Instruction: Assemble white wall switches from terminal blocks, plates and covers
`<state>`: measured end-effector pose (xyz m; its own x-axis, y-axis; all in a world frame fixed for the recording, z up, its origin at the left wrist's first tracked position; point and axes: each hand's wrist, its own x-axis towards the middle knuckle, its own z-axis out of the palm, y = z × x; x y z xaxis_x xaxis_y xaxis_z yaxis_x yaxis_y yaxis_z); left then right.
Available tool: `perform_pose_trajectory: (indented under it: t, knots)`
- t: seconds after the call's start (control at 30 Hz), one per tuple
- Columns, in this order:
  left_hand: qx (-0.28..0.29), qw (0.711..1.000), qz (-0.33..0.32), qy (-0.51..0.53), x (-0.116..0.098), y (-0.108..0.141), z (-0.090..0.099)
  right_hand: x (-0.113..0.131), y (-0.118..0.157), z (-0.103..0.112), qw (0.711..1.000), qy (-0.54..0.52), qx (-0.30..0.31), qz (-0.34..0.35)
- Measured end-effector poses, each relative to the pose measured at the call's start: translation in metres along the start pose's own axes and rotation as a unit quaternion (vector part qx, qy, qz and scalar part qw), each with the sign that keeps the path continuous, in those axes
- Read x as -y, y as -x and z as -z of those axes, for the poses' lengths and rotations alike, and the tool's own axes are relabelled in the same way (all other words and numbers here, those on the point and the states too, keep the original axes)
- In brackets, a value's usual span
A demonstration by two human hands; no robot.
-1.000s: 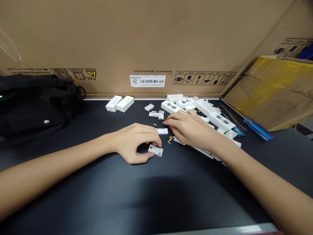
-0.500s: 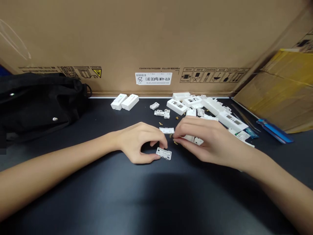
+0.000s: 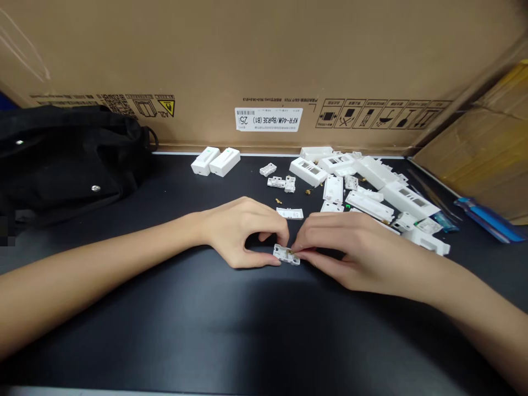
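My left hand (image 3: 243, 234) rests on the black tabletop (image 3: 247, 324), its thumb and fingertips gripping a small white plastic plate (image 3: 286, 254) from the left. My right hand (image 3: 355, 250) comes in from the right, its fingertips pinched at the plate's right end. A small brass terminal (image 3: 287, 252) shows on the plate beside those fingertips, partly hidden. Just behind my fingers lies a flat white plastic piece (image 3: 289, 213). Loose brass bits (image 3: 308, 192) lie between the white parts farther back.
White plastic housings (image 3: 408, 201) lie scattered at back right, with two closed white cases (image 3: 218, 162) at back centre. A black bag (image 3: 70, 159) sits at left. A cardboard box (image 3: 264, 66) forms the back wall. A blue-handled tool (image 3: 490, 219) lies at far right.
My right hand has moved left from the white parts to the plate, and both hands now meet there. The view has tilted and shifted, and the parts previously under my right hand show.
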<state>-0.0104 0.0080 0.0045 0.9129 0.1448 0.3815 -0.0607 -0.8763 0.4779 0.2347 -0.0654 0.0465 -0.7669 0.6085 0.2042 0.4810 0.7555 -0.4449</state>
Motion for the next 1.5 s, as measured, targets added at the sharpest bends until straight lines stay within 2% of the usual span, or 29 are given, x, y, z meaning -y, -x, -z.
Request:
perform_pose_trajectory:
  t: [0.27, 0.57, 0.73, 0.93, 1.2, 1.33, 1.5]
  knots:
    - [0.033, 0.999, 0.005, 0.008, -0.0034, -0.0015, 0.0029, 0.0008, 0.0015, -0.0018, 1.0, 0.02, 0.004, 0.021]
    - [0.028, 0.999, -0.013, -0.034, -0.0045, -0.0017, 0.0021, -0.0019, 0.0039, -0.0015, 0.998, 0.046, 0.018, 0.039]
    - [0.026, 0.999, -0.013, -0.032, -0.0036, -0.002, 0.0018, -0.0003, 0.0034, -0.0008, 0.998, 0.048, 0.007, 0.033]
    - [0.041, 0.999, -0.003, -0.021, -0.0023, -0.002, 0.0018, -0.0025, 0.003, -0.0012, 0.996, 0.066, 0.031, 0.051]
    - [0.052, 0.998, 0.015, -0.033, -0.0035, -0.0018, 0.001, 0.0046, 0.0021, 0.0037, 0.999, 0.004, 0.038, -0.022]
    - [0.039, 0.998, -0.01, -0.039, -0.0036, -0.0019, 0.0008, 0.0012, 0.0015, 0.0045, 0.998, -0.043, 0.038, -0.016]
    - [0.009, 0.999, -0.034, -0.029, -0.0021, -0.0017, 0.0003, -0.0035, 0.0024, 0.0015, 0.999, -0.014, 0.03, -0.02]
